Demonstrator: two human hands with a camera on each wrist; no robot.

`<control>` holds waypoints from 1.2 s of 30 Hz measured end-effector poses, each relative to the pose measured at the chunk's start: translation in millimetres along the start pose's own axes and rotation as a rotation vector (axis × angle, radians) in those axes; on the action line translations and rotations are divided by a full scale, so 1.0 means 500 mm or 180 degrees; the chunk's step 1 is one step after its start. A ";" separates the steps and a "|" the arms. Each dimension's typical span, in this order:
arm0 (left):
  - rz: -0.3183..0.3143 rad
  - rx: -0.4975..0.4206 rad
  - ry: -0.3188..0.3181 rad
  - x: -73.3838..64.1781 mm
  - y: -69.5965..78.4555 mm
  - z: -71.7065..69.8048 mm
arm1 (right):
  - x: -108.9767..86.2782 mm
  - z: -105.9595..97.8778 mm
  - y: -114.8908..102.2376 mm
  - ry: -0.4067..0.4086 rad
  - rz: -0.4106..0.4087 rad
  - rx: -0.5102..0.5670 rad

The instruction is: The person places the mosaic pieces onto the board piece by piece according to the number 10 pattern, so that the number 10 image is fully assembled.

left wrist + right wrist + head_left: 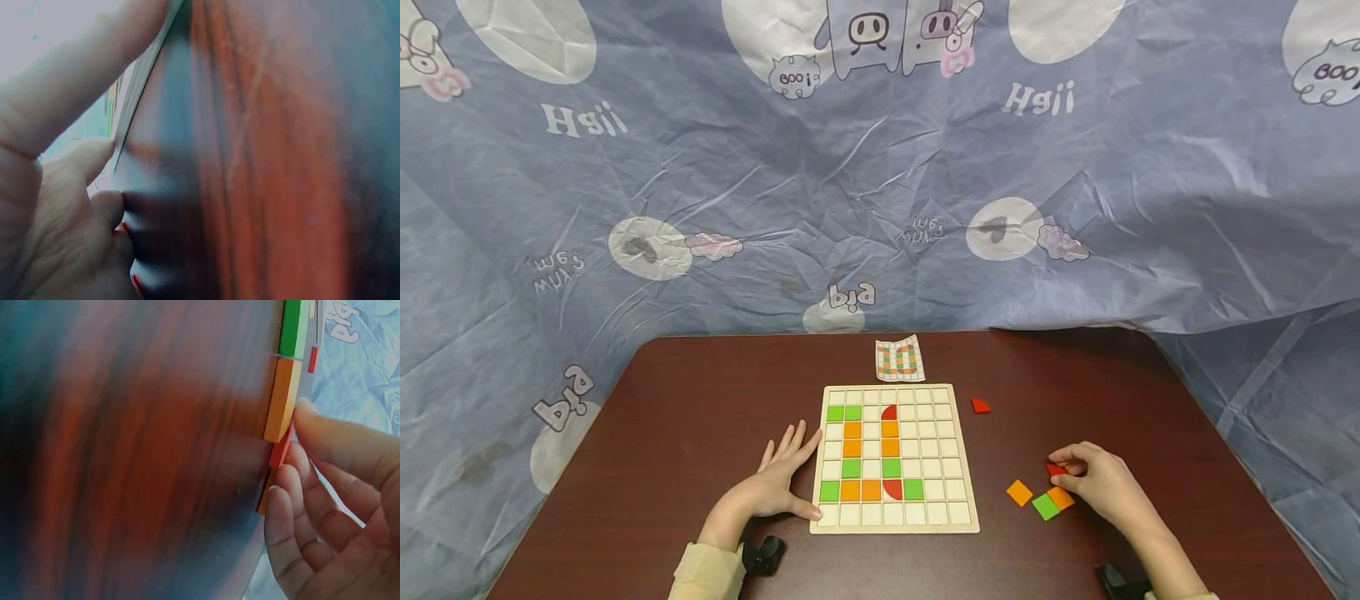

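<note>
Spread wide, your left hand (775,482) touches a grid board (928,448) on the brown surface (700,417) while, right of the board, your right hand (1099,480) pinches a red piece (1055,470) near an orange tile (1061,498) and a green tile (1046,507).

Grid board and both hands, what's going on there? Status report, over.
Left hand touching left edge of grid board. Right hand pinching red piece. Grid board partly filled. Loose orange tile between right hand and board.

the board (932,447) is cream, the tiles (1018,492) green, orange, red.
</note>
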State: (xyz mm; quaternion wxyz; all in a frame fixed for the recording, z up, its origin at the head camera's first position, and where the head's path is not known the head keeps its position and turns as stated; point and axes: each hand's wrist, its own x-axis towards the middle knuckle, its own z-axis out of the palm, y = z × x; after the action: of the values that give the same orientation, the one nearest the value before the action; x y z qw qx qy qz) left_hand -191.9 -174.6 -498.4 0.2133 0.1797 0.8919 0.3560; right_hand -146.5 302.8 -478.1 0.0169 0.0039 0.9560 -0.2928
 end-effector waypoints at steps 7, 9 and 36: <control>-0.0040 0.0028 0.0002 -0.001 0.006 -0.001 | 0.006 0.003 -0.003 -0.0069 0.0004 -0.0066; -0.0044 0.0037 0.0006 0.001 0.004 0.000 | 0.008 0.003 -0.006 -0.0113 0.0012 -0.0084; -0.0008 0.0054 0.0003 0.008 -0.009 0.005 | 0.036 0.038 -0.122 -0.0315 -0.0095 0.0865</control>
State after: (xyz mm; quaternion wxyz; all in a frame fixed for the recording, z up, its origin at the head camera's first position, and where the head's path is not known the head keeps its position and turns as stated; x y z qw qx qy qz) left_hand -194.6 -174.3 -504.2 0.2118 0.1802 0.8952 0.3483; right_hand -164.8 241.3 -460.4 0.0589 -0.0225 0.9055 -0.4196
